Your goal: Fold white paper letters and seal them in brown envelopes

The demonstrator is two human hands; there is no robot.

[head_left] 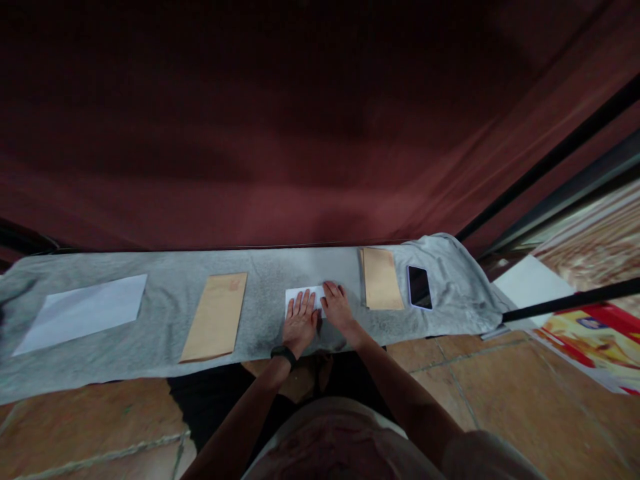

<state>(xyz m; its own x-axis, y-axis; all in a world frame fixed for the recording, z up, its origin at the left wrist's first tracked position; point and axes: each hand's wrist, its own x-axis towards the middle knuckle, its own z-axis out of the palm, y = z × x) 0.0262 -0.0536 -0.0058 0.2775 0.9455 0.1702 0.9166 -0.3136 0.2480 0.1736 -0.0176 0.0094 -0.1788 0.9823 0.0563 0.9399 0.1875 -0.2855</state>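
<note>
A small white sheet of paper (293, 293), which looks folded, lies on the grey cloth in front of me. My left hand (300, 321) rests flat on it with the fingers stretched forward. At the sheet's right edge is my right hand (337, 307), its fingers bent and touching the paper; whether they pinch it I cannot make out. Left of my hands lies a brown envelope stack (215, 317). To their right is another brown envelope stack (383, 279). Much of the sheet is hidden under my hands.
Larger white paper (87, 313) lies at the far left of the cloth-covered surface (165, 280). A phone (419, 288) sits near the right end. Behind rises a dark red fabric wall (300, 167). Black bars (575, 300) and a printed red box (600, 337) stand at the right.
</note>
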